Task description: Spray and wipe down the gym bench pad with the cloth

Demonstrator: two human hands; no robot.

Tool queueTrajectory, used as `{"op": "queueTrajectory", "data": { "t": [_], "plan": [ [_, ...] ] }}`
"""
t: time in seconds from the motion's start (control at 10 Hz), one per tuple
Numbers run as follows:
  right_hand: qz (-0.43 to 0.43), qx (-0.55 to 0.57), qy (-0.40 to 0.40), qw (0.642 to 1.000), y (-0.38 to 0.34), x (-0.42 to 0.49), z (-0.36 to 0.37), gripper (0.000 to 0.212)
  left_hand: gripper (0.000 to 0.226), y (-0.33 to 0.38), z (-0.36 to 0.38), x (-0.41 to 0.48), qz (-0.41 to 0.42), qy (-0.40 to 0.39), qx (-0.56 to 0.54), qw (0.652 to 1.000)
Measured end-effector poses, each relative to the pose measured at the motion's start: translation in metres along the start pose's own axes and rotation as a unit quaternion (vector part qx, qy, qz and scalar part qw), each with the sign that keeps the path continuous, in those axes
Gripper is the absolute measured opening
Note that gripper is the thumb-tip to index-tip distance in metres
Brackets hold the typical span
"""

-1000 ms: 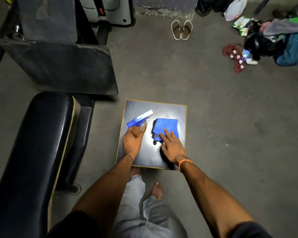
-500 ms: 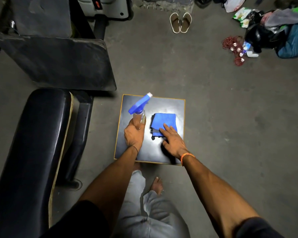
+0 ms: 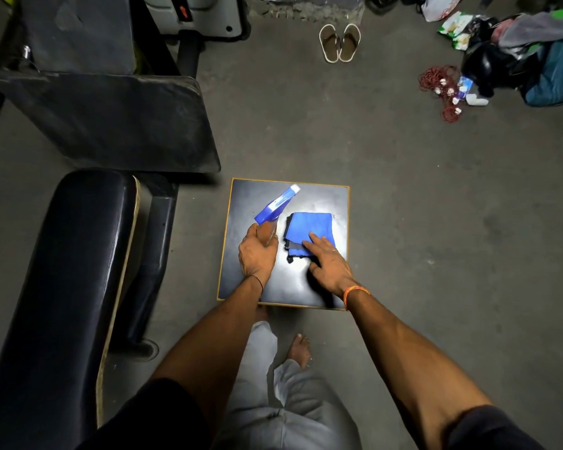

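1. The left hand (image 3: pixel 257 251) has tipped the spray bottle (image 3: pixel 275 206) up from lying low over the board (image 3: pixel 290 284), and its nozzle now reaches toward the far edge.
2. The right hand (image 3: pixel 329 264) has slid its fingers further onto the cloth (image 3: pixel 311 224), over its near corner.

Black sleeves (image 3: pixel 163 414), grey trousers (image 3: pixel 290 417) — orange wristband (image 3: pixel 355 292) right, black thread (image 3: pixel 257 280) left

Single head view, steeply downward, close.

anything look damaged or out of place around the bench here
The bench pad shows a pale bare board edge along one long side. A tangled red cord and a pile of clothes lie loose on the floor at top right. No spill visible.
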State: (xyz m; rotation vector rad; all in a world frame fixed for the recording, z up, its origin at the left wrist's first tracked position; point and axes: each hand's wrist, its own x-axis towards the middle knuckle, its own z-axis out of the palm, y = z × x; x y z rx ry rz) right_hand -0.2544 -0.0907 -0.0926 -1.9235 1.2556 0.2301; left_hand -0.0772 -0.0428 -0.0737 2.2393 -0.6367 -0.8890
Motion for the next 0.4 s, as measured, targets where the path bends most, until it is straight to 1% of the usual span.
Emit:
{"op": "queueTrajectory", "data": {
  "t": [0.1,0.2,0.3,0.4],
  "plan": [
    [0.011,0.019,0.016,1.000,-0.003,-0.005,-0.001,0.063,0.042,-0.001,-0.003,-0.002,-0.004,-0.007,0.000,1.000],
    [0.017,0.024,0.030,0.999,-0.005,-0.013,-0.002,0.063,0.050,-0.012,-0.004,0.000,-0.017,-0.011,0.023,1.000],
    [0.032,0.037,0.052,0.997,-0.010,-0.027,-0.006,0.061,0.063,-0.015,-0.012,-0.006,-0.018,-0.025,0.034,0.999],
    [0.043,0.061,0.093,0.993,-0.015,-0.038,-0.007,0.058,0.074,-0.019,-0.018,-0.020,-0.027,-0.027,0.045,0.998]
  ]
}}
